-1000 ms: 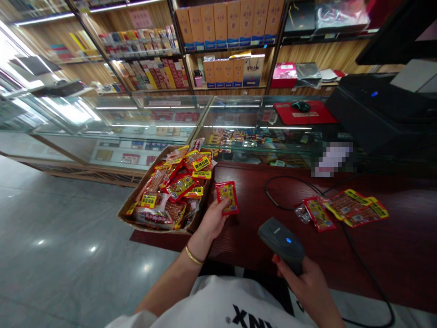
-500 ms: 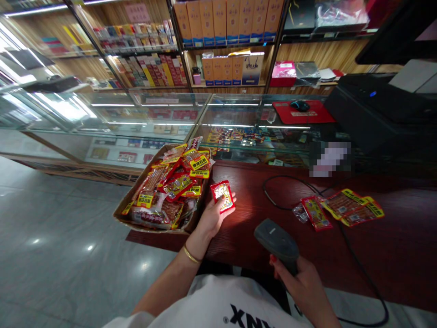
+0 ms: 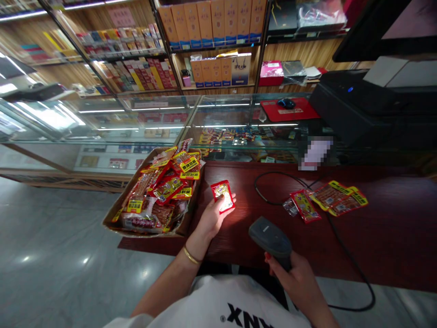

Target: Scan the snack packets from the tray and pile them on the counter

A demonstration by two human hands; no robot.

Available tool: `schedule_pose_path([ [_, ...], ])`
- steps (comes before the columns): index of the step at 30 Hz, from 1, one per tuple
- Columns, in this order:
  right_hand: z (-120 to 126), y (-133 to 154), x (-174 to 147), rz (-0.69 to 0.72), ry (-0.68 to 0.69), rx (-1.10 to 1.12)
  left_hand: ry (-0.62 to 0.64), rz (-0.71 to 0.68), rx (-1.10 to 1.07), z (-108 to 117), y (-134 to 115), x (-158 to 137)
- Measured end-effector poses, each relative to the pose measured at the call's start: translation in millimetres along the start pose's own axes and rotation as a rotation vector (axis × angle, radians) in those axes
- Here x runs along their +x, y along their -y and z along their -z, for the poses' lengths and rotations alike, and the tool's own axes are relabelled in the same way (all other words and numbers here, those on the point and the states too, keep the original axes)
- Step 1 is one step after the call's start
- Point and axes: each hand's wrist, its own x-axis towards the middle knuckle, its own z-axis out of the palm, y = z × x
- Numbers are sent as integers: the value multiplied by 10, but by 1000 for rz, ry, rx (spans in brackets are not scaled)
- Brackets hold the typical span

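In the head view my left hand (image 3: 213, 216) grips a small red snack packet (image 3: 223, 193), thumb on top, above the dark red table. Bright light from the scanner falls on the packet's face. My right hand (image 3: 297, 278) is wrapped round the handle of a dark grey barcode scanner (image 3: 269, 237), whose head points left toward the packet. Left of my left hand stands a cardboard box (image 3: 107, 223) full of red and yellow snack packets (image 3: 169, 189). To the right on the table lie a red packet (image 3: 305, 206), a small clear packet (image 3: 290, 207) and overlapping yellow-edged packets (image 3: 337, 198).
The scanner's black cable (image 3: 355, 259) loops over the table (image 3: 385, 246) and hangs past its front edge. Behind runs a glass display counter (image 3: 164, 120) bearing a red mouse pad (image 3: 266, 111). A black machine (image 3: 341, 109) stands at right; boxed goods (image 3: 205, 23) fill the back shelves.
The view has turned slightly to the right, so the box, counter and loose packets sit further left. Both hands keep their holds; the scanner's head stays aimed at the packet.
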Motion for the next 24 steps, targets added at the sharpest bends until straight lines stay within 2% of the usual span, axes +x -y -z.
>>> schedule_pose_path([
  [18, 78, -75, -21, 38, -31, -12, 29, 53, 41, -211, 37, -119],
  [24, 93, -132, 17, 37, 10, -12, 58, 75, 44, -257, 46, -155],
])
